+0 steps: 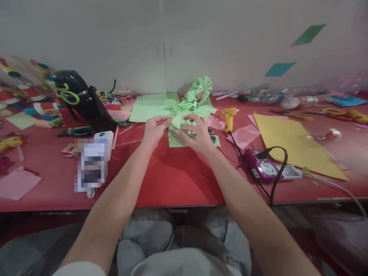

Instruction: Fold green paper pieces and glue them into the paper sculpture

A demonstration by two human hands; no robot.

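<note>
Both my hands work on a light green folded paper piece [176, 130] lying on the red table [172, 180]. My left hand [155, 130] pinches the paper's left edge, fingers closed. My right hand [197, 134] presses on the paper's right side with fingers curled over it. Just behind the hands lies a heap of folded green paper units [198, 97], and a flat green sheet [148, 107] spreads to the left of that heap.
A yellow glue gun [229, 117] stands right of my hands, its black cable running to a purple power strip [263, 168]. A large yellow sheet [296, 143], pink paper squares [244, 136], a black helmet [76, 94], a white box [104, 140] and scissors [76, 131] lie around.
</note>
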